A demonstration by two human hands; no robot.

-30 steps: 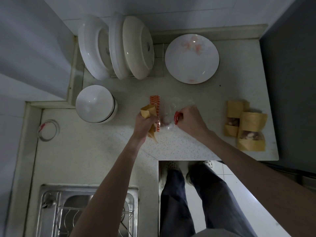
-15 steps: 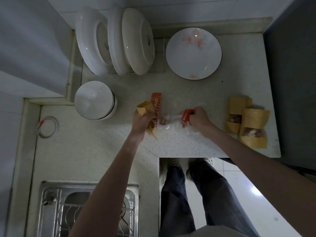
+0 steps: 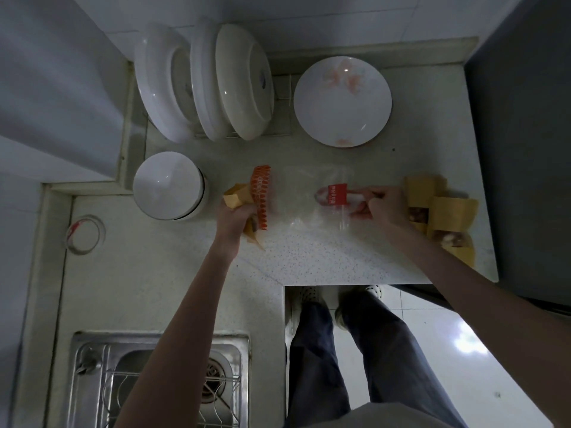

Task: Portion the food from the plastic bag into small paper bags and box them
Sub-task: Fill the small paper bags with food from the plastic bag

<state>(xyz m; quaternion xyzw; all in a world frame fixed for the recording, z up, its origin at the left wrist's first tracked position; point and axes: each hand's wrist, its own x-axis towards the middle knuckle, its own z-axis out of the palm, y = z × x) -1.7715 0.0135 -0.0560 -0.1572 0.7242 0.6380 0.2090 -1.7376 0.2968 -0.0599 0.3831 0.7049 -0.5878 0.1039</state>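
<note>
My left hand, centre frame, grips a small paper bag together with an orange-patterned strip; my right hand pinches the clear plastic bag and holds it taut across the counter. I judge the thin film could slip or tear, spilling food. At centre right two filled paper bags show food at their mouths. I cannot see what my bag holds.

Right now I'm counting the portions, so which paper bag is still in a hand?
The paper bag gripped by the left hand, beside the orange-patterned strip. The other paper bags lie on the counter at the right, behind the right hand.
</note>
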